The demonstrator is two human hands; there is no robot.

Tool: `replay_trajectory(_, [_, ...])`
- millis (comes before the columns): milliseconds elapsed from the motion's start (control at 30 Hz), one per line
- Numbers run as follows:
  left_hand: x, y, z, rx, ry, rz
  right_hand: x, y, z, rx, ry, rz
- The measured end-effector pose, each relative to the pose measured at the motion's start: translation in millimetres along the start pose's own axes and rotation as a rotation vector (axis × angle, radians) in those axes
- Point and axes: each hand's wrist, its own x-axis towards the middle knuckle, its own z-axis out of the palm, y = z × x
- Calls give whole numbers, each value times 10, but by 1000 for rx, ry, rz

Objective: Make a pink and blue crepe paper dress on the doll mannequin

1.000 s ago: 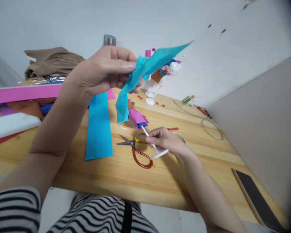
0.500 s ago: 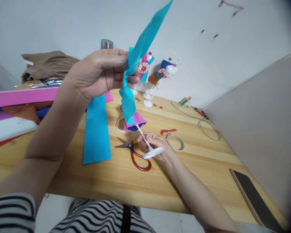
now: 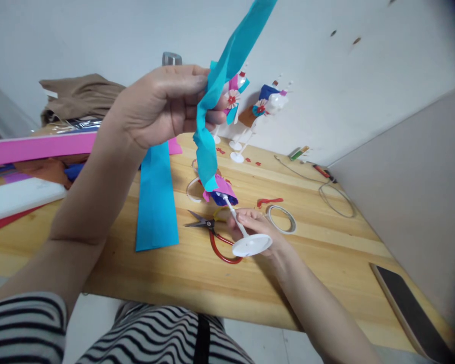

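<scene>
Raised over the table, my left hand pinches a twisted turquoise crepe paper strip near its middle. One end of the strip points up and right; the other hangs down by a pink and blue paper piece. That piece sits at the top of a white plastic stem with a round base. My right hand is closed around the stem, tilting it with its base towards me. Beneath lie scissors with a red handle. A folded turquoise paper lies left of them.
White tape rolls lie on the wooden table, with red scraps nearby. Decorated white stands stand by the wall. Coloured paper and brown cloth are piled left. A phone and a cable are at right.
The stem has tipped so that more of its base's underside faces me. Both hands keep their hold, and the view has shifted slightly.
</scene>
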Motion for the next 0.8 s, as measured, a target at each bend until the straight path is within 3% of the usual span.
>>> replay_trajectory(267, [-26, 39, -28, 28, 21, 24, -185, -224, 41, -419, -16, -51])
replay_trajectory(433, [-37, 73, 40, 48, 87, 15, -227, -208, 147, -681, -59, -35])
replay_trajectory(633, [-35, 5, 221, 51, 80, -25, -250, -211, 273, -1090, 65, 20])
replay_trajectory(800, [5, -122, 170, 76, 88, -101, -209, -192, 341, -1125, 33, 23])
